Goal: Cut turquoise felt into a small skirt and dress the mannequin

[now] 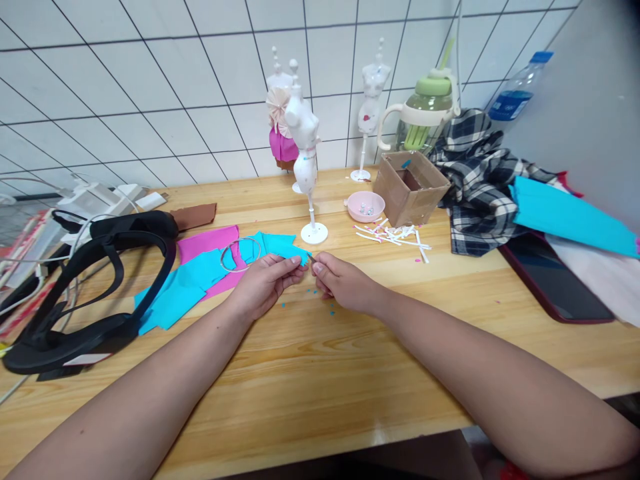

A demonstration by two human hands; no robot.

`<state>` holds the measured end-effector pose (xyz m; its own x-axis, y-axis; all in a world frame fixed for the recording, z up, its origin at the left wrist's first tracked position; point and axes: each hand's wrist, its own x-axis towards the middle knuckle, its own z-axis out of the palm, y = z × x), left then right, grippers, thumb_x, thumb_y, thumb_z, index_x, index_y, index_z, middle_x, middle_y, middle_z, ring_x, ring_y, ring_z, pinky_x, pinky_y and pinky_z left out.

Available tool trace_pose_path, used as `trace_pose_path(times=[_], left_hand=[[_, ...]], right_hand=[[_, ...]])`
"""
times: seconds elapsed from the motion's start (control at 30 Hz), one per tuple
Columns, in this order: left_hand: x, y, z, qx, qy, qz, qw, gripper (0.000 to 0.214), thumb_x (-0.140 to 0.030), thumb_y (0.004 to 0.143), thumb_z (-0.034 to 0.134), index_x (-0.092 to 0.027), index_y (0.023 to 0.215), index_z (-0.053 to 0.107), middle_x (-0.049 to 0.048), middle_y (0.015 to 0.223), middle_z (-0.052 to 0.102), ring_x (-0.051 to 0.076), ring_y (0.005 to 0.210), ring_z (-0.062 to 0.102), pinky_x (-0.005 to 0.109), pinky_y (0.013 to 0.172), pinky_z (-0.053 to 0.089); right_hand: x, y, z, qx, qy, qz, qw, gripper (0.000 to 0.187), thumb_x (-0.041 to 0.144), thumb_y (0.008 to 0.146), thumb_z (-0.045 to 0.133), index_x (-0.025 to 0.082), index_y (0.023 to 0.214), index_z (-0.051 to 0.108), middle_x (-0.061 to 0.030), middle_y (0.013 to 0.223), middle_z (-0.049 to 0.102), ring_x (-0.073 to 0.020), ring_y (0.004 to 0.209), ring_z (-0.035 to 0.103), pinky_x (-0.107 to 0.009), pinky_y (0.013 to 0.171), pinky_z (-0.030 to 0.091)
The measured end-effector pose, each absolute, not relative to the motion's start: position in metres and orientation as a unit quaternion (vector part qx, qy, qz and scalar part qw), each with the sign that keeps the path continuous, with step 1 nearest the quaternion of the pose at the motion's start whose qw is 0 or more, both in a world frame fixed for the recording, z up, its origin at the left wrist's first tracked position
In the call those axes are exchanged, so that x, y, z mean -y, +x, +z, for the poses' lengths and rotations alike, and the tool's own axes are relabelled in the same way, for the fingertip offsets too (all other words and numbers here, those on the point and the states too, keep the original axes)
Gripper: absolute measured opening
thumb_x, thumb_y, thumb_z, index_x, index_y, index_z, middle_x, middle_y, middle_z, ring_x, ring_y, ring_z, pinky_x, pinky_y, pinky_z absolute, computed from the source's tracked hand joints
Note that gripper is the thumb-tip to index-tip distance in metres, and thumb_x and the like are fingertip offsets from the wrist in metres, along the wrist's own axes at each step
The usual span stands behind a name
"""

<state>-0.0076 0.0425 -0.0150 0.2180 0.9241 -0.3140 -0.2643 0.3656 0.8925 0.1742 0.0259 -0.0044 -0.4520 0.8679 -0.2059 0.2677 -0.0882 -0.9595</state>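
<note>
Left hand (pixel 270 275) pinches a blue piece (pixel 280 245) near its right end, thumb on top. Piece lies low over the desk (pixel 280 373), just in front of the bare front figure (pixel 303 123). Right hand (pixel 339 280) curled closed just beside it, at a dark tip; most of that object is hidden, so cannot tell what it is.

Progress: trimming or notching looks under way. Held end appears ragged, fingers covering much of it. A few blue bits (pixel 333 313) lie loose below the hands, so some material is off; how much remains, not clear.

Other blue sheets (pixel 173 300) lie to the left, overlapping a pink sheet (pixel 210 241), with a ring (pixel 239 272) nearby. Rear figure (pixel 283 143) wears pink and a pale pleated piece; front one has no garment on, so dressing there seems not yet begun.
</note>
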Motion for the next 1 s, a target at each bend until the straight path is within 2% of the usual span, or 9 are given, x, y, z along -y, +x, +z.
trace_pose_path(times=[0.3, 0.43, 0.6, 0.77, 1.0], left_hand=[[-0.042, -0.007, -0.014, -0.452, 0.363, 0.427, 0.694, 0.018, -0.026, 0.065, 0.085, -0.013, 0.071, 0.074, 0.0055, 0.077, 0.075, 0.012, 0.073, 0.067, 0.024, 0.078, 0.052], [-0.042, -0.008, -0.014, -0.457, 0.353, 0.435, 0.691, 0.018, -0.026, 0.064, 0.085, -0.013, 0.069, 0.073, 0.0055, 0.075, 0.075, 0.013, 0.072, 0.067, 0.024, 0.076, 0.052], [-0.042, -0.008, -0.014, -0.468, 0.374, 0.418, 0.683, 0.018, -0.027, 0.064, 0.084, -0.014, 0.067, 0.073, 0.0054, 0.071, 0.073, 0.014, 0.07, 0.066, 0.026, 0.073, 0.052], [-0.041, -0.007, -0.014, -0.479, 0.446, 0.369, 0.66, 0.018, -0.03, 0.066, 0.082, -0.016, 0.065, 0.072, 0.0057, 0.069, 0.072, 0.016, 0.067, 0.065, 0.027, 0.069, 0.051], [-0.035, -0.005, -0.011, -0.471, 0.518, 0.303, 0.646, 0.021, -0.037, 0.071, 0.078, -0.018, 0.079, 0.076, 0.0063, 0.081, 0.076, 0.019, 0.074, 0.067, 0.029, 0.072, 0.051]], right_hand=[[-0.026, 0.173, -0.006, 0.617, -0.451, 0.589, 0.262, 0.019, 0.029, 0.1, 0.033, 0.023, 0.084, 0.041, 0.0059, 0.065, 0.042, -0.0112, 0.058, 0.044, -0.024, 0.06, 0.042], [-0.032, 0.184, 0.0, 0.627, -0.461, 0.585, 0.228, 0.022, 0.031, 0.099, 0.033, 0.02, 0.091, 0.049, 0.0058, 0.063, 0.042, -0.0107, 0.056, 0.042, -0.023, 0.057, 0.039], [-0.042, 0.212, 0.016, 0.705, -0.503, 0.459, 0.198, 0.043, 0.042, 0.099, 0.031, 0.017, 0.086, 0.064, 0.0016, 0.063, 0.049, -0.0129, 0.062, 0.047, -0.026, 0.061, 0.037], [-0.041, 0.218, 0.023, 0.785, -0.536, 0.28, 0.133, 0.051, 0.051, 0.099, 0.032, 0.021, 0.082, 0.07, -0.0048, 0.082, 0.069, -0.0193, 0.078, 0.057, -0.029, 0.066, 0.033], [-0.035, 0.209, 0.024, 0.813, -0.53, 0.229, 0.078, 0.054, 0.054, 0.099, 0.03, 0.023, 0.085, 0.073, -0.0071, 0.089, 0.073, -0.0232, 0.084, 0.061, -0.031, 0.064, 0.03]])
